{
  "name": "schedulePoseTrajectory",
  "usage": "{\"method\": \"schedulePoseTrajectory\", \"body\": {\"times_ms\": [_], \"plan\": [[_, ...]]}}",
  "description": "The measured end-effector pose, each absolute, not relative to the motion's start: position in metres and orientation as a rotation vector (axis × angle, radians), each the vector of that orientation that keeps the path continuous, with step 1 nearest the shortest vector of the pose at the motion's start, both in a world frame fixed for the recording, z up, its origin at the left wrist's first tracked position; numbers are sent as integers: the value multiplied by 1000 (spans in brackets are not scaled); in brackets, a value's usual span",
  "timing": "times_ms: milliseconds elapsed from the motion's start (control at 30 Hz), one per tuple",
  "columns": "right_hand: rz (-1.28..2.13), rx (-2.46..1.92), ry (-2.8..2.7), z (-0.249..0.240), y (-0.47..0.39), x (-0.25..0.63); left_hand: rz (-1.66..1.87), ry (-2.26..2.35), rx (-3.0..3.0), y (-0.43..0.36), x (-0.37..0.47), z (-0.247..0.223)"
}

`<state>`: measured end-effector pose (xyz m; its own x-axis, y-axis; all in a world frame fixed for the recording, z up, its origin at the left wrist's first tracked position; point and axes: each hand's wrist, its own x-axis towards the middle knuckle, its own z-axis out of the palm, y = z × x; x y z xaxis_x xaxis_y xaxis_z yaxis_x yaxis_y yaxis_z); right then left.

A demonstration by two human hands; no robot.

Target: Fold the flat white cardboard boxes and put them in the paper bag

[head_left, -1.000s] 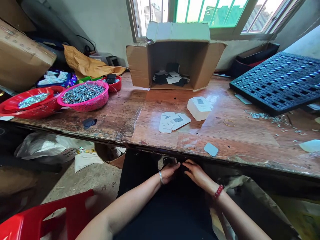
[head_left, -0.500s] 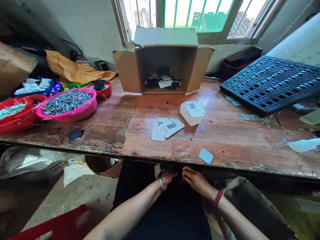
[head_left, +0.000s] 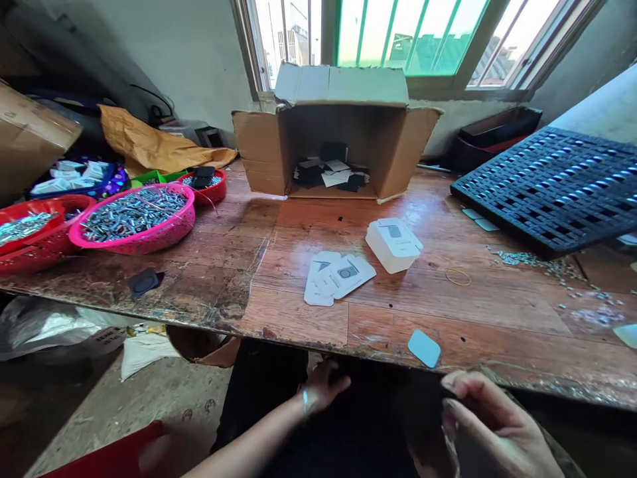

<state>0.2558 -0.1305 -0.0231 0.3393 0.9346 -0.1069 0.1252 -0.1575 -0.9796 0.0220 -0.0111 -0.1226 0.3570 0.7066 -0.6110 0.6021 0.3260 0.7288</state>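
Note:
My left hand (head_left: 323, 386) is low in front of the table edge, over the dark clothing on my lap. Its thumb stands apart from the fingers and nothing shows in it. At the front edge, to the right, my right hand (head_left: 497, 418) has its thumb and fingers pinched together; a small dark thing seems to be between them, too unclear to name. Nearest to it on the table lies a pale blue rounded card (head_left: 424, 348). Farther back are a few fanned white printed cards (head_left: 338, 279) and a thick stack of such cards (head_left: 393, 245).
An open cardboard box (head_left: 256, 153) holds black and white pieces. Leftward stand a pink basket of metal parts (head_left: 134, 219) and red baskets (head_left: 44, 249). A black grid tray (head_left: 552, 186) leans at right, near scattered small parts (head_left: 537, 262). A rubber band (head_left: 458, 276) lies nearby.
My right hand has moved right and up, from my lap to the table edge. My left hand has shifted slightly left and down, its thumb now apart. The view has tilted a little.

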Motion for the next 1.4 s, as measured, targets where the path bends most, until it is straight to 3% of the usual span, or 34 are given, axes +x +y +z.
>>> {"method": "schedulePoseTrajectory", "body": {"times_ms": [133, 300, 467, 700, 1000, 1400], "plan": [[1007, -1432, -743, -25, -86, 222, 111, 917, 1257, -9, -7, -58], [1063, -1310, -841, -18, -35, 180, 532, 795, 1134, 13, -4, -6], [1097, -1287, -831, -7, -12, 179, 622, 931, 1258, 33, 2, -2], [942, -1434, -1354, -6, -2, 187, 641, 1002, 1442, 42, -3, 9], [721, -1521, -1243, 0, -19, 188, 607, 901, 1093, 39, -16, -9], [872, -1540, -1295, -10, -35, 195, 698, 1120, 1430, 33, -24, -5]]}}
